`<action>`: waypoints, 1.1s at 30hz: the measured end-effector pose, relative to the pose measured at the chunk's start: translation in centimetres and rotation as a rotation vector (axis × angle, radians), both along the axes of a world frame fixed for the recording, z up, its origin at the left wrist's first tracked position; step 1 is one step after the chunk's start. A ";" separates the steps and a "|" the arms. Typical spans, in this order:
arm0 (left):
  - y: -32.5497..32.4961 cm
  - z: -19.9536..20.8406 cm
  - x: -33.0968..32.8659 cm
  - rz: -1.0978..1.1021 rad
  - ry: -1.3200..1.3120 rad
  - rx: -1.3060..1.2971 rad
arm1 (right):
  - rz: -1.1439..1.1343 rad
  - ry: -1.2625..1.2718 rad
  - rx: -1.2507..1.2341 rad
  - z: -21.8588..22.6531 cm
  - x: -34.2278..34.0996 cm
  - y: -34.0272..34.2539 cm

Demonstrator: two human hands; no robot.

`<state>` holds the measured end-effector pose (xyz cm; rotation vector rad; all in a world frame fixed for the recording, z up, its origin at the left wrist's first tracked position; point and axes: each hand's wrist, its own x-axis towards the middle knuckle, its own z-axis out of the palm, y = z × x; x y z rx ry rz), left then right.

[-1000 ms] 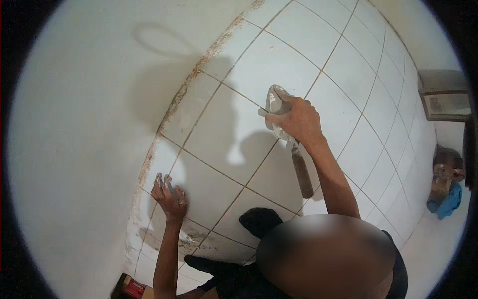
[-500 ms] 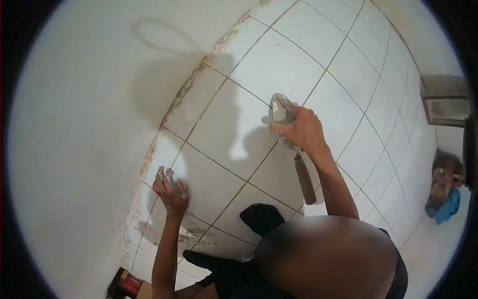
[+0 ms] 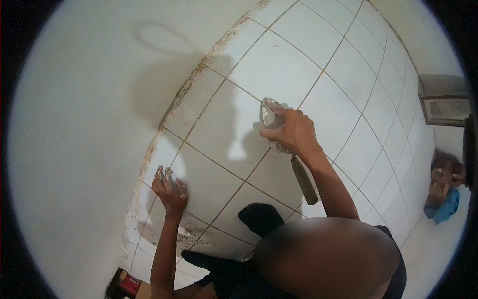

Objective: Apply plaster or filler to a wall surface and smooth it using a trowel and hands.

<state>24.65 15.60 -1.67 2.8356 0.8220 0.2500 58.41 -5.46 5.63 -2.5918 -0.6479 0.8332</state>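
My right hand grips a trowel by its blade, above the white tiled floor. The blade is smeared with pale paste, and the trowel's worn brown handle points back toward me. Fingers cover part of the blade, so I cannot tell whether something else lies under them. At the left, my left hand rests on the tiles close to the wall, fingers apart and holding nothing. Pale paste coats its fingertips.
A plain pale wall rises at the left, with a rough, crumbling brown edge along the floor. Dirty marks spot the tiles near my foot. Far right are a framed panel and a blue bag; a dark box sits lower left.
My right hand has shifted slightly left, and the trowel's blade has swung left with it. The left hand stays in place on the tiles.
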 end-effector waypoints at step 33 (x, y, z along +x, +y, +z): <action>0.4 -1.1 -0.9 -0.077 -0.063 0.066 | -0.123 -0.133 0.029 -1.8 13.9 5.2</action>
